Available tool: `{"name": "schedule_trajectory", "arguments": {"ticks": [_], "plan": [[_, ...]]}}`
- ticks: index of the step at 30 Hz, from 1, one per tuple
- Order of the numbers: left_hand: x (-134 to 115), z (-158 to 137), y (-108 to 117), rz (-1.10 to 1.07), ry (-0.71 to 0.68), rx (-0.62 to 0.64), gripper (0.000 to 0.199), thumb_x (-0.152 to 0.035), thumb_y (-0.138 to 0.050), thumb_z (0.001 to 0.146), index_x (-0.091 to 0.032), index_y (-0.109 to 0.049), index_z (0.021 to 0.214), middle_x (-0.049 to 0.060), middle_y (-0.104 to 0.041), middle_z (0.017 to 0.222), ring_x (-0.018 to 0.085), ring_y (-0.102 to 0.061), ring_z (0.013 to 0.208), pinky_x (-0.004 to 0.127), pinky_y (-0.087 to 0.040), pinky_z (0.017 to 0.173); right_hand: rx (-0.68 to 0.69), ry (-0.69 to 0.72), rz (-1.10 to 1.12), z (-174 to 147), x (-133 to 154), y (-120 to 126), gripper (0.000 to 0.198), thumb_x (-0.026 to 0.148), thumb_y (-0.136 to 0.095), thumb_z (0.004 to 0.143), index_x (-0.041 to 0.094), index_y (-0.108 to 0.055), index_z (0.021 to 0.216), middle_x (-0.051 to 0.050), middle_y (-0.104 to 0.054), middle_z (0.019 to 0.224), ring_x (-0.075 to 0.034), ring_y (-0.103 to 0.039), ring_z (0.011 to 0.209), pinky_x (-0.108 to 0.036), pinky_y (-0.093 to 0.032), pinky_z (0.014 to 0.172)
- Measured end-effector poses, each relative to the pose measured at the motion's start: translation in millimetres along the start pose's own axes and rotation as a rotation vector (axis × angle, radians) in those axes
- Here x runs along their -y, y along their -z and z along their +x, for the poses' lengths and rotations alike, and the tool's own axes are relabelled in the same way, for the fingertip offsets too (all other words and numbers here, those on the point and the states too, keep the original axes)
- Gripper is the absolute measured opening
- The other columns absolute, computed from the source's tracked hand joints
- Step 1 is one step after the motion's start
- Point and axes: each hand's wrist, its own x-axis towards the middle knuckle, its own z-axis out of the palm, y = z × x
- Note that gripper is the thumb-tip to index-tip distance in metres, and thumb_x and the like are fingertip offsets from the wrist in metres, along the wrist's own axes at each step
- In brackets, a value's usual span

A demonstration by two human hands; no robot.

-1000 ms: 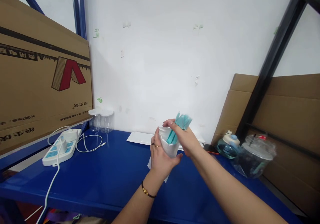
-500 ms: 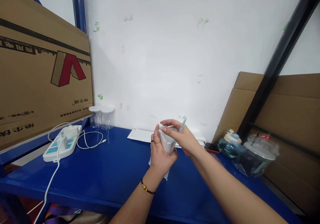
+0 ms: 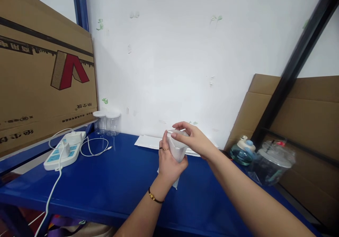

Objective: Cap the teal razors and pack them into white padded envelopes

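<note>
My left hand (image 3: pixel 171 159) is wrapped round a white pouch (image 3: pixel 177 150), which stands upright with its mouth facing up. A ring and a dark bracelet with a gold piece show on that hand and wrist. At the mouth, my right hand (image 3: pixel 190 138) has its thumb and fingers bent over the rim, gripping the edge. The pouch's lower end hangs out below my left palm. What lies inside it is hidden.
Flat white packets (image 3: pixel 148 141) lie against the wall on the blue table (image 3: pixel 119 180). Left are a power strip (image 3: pixel 65 150), a white cable, clear jars (image 3: pixel 113 124) and a large carton (image 3: pixel 47 78). Right stand a teal bottle (image 3: pixel 242 150) and a plastic-wrapped container (image 3: pixel 272 163).
The light blue stick that poked up by my right hand is no longer visible. My right hand has shifted slightly over the pouch's mouth; my left hand keeps its hold.
</note>
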Motion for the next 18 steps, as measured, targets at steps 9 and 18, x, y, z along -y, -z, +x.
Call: {"name": "schedule_trajectory", "arguments": {"ticks": [9, 18], "plan": [[23, -1, 10, -0.328, 0.144, 0.135, 0.125, -0.034, -0.084, 0.046, -0.027, -0.008, 0.144, 0.012, -0.035, 0.141, 0.032, -0.037, 0.126, 0.044, -0.034, 0.102, 0.076, 0.135, -0.317, -8, -19, 22, 0.041, 0.04, -0.067, 0.072, 0.023, -0.062, 0.11, -0.004, -0.066, 0.096, -0.017, -0.058, 0.077, -0.029, -0.046, 0.069], [42, 27, 18, -0.813, 0.403, 0.318, 0.045, -0.039, -0.07, 0.072, -0.019, -0.054, 0.109, 0.006, -0.065, 0.107, 0.02, -0.06, 0.097, 0.031, -0.046, 0.084, 0.092, 0.276, -0.316, -12, -28, 18, 0.03, 0.04, -0.046, 0.089, 0.024, -0.071, 0.094, -0.005, -0.064, 0.107, -0.017, -0.059, 0.091, -0.026, -0.046, 0.071]]}}
